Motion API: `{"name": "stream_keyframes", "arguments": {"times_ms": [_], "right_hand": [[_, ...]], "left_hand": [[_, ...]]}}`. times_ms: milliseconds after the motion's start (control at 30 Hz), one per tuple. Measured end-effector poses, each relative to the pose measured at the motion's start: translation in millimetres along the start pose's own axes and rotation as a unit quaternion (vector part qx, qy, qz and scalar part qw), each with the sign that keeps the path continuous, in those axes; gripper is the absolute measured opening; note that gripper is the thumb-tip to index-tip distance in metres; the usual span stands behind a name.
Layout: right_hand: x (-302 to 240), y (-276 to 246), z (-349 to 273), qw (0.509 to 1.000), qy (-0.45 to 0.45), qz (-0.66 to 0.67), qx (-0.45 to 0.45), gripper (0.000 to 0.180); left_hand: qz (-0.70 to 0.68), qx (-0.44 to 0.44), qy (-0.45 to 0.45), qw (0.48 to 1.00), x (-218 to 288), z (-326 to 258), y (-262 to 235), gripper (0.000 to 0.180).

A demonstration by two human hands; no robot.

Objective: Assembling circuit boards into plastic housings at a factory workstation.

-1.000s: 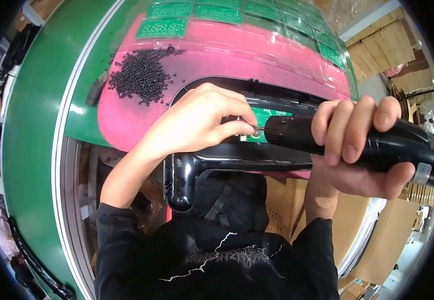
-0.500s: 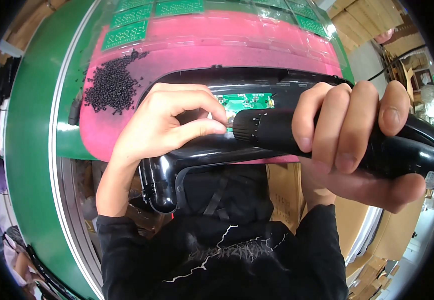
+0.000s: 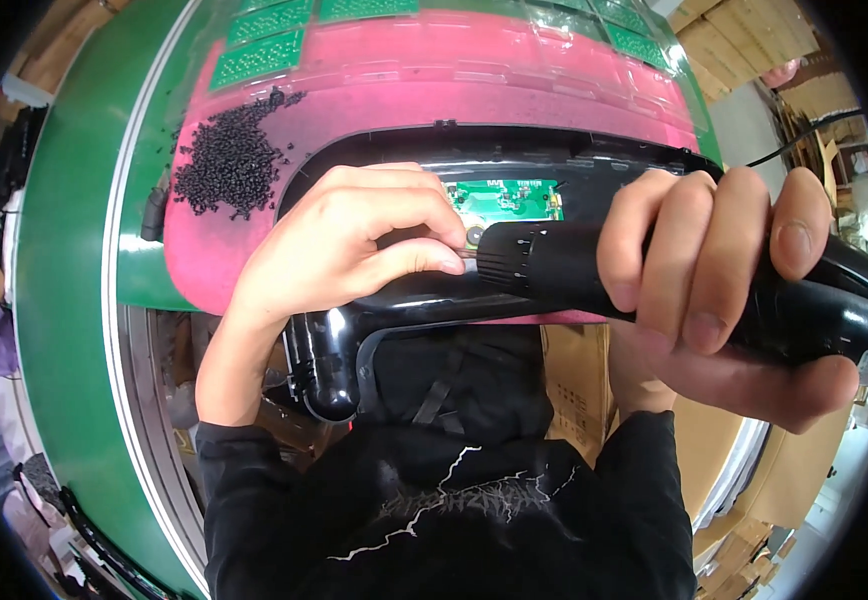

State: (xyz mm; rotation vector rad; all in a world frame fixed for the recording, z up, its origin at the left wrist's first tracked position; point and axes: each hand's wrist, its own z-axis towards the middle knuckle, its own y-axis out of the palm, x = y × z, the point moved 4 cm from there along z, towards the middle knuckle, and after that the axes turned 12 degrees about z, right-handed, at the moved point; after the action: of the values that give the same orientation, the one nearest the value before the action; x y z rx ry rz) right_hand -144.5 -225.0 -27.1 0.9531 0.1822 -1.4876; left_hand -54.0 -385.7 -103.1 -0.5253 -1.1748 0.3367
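Observation:
My right hand (image 3: 709,265) is wrapped round a thick black electric screwdriver (image 3: 554,262), which lies nearly level with its ribbed nose to the left. At that nose, my left hand (image 3: 354,235) pinches the thin screwdriver bit (image 3: 469,253) between thumb and forefinger. Whether a screw is on the bit's end is hidden by the fingertips. Beneath both hands sits a glossy black curved plastic housing (image 3: 326,350). A green circuit board (image 3: 509,203) with a round part near its lower left lies inside it, partly covered by the hand and the screwdriver.
A heap of small black screws (image 3: 229,160) lies on the pink mat (image 3: 194,265), left of the housing. Clear plastic trays (image 3: 454,70) holding green boards (image 3: 259,60) stand behind. A green table (image 3: 74,300) runs along the left. Cardboard boxes (image 3: 574,385) are below the table's edge.
The whole scene has shifted slightly to the right in the picture. Both hands keep the same hold on the screwdriver and its bit, and the board shows a little more.

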Motion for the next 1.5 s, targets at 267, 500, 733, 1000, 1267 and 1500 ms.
{"name": "stream_keyframes", "arguments": {"times_ms": [267, 500, 733, 1000, 1267, 1500], "right_hand": [[-10, -8, -4, 1.000, 0.016, -0.023, -0.004, 0.059], [-13, -33, -21, 0.966, 0.081, -0.181, 0.165, 0.057], [-9, -45, -27, 0.972, 0.078, -0.141, 0.170, 0.055], [-5, -49, -26, 0.968, 0.083, -0.139, 0.193, 0.055], [3, -40, -18, 0.962, 0.085, -0.220, 0.137, 0.050], [-14, -43, -20, 0.975, 0.074, -0.146, 0.149, 0.049]], "left_hand": [[0.018, 0.064, -0.040, 0.997, -8, 0, -2, 0.098], [-0.007, 0.162, -0.010, 0.987, -12, -5, -12, 0.031], [0.003, 0.191, -0.043, 0.981, -11, -5, -9, 0.021], [-0.047, 0.119, -0.104, 0.986, -12, -3, 1, 0.020], [-0.045, 0.243, -0.045, 0.968, -10, -10, -8, 0.017], [-0.084, 0.264, -0.080, 0.958, -12, -12, -12, 0.016]]}}
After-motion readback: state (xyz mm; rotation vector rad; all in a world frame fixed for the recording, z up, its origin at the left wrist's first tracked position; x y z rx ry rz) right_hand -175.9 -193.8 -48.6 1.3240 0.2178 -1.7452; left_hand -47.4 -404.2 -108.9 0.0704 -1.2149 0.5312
